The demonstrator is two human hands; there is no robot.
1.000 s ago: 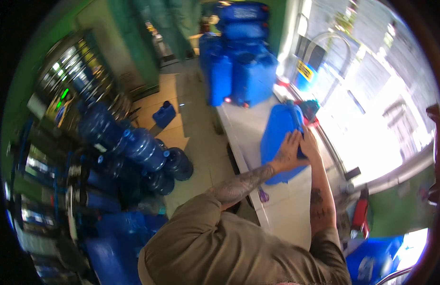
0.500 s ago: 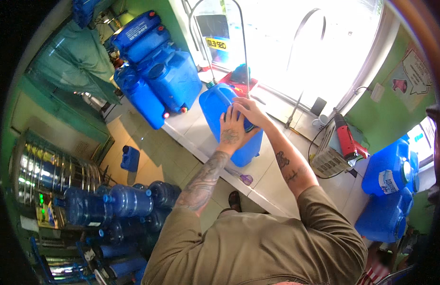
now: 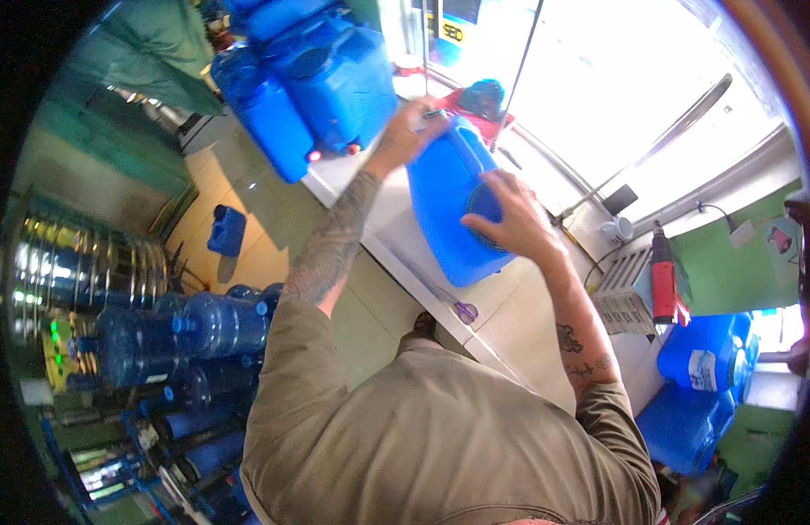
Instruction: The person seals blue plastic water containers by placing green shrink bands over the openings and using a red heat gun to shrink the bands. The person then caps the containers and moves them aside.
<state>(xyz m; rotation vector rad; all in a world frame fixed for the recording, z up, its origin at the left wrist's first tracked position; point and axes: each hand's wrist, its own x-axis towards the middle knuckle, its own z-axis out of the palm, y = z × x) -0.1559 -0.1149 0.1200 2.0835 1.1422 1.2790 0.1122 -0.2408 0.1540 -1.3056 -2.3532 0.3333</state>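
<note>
both hands point(image 3: 510, 219) grip an opaque blue jerrycan point(image 3: 448, 206), contents hidden, on the counter point(image 3: 527, 324).

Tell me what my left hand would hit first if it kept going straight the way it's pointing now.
The left hand grips the far top end of the blue jug and points away across the white counter. Straight on, it would likely meet the red and dark thing by the window first; depth is unclear.

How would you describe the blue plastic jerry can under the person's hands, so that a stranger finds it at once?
Find the white tiled counter beside the bright window. The blue plastic jerry can lies there alone, apart from the stacked blue containers. Only it has the left hand and right hand on it.
</note>
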